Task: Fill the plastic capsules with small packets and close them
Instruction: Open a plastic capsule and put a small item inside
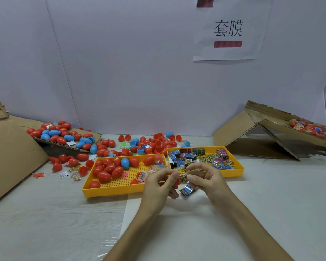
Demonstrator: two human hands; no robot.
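Looking down through the head camera at a pale table (45, 213), both bare hands raised together near its middle. Left hand (158, 183) curled, thumb and forefinger pinching one end of a small yellow-printed packet (183, 177); right hand (208, 180) curled likewise, pinching the other end. A sliver of red plastic at the packet's left end, probably a capsule half, too hidden to be sure. Just beneath the right fingers, a blue-and-silver packet (186, 190); cannot tell whether held or lying on the table. Behind the left hand, a yellow tray (109, 192) holding closed red capsules (109, 169) and one blue; impossible to say whether filled. Behind the right hand, a second yellow tray (231, 174) heaped with loose packets (196, 155). Farther back, scattered open capsule halves (154, 143), and more closed capsules on a cardboard flap (96, 136) at the left. At far right, a cardboard box (233, 134) with film-wrapped capsules (305, 129). Judged partway through at best: one packet in hand and not yet enclosed, many halves open, a full tray of packets left.
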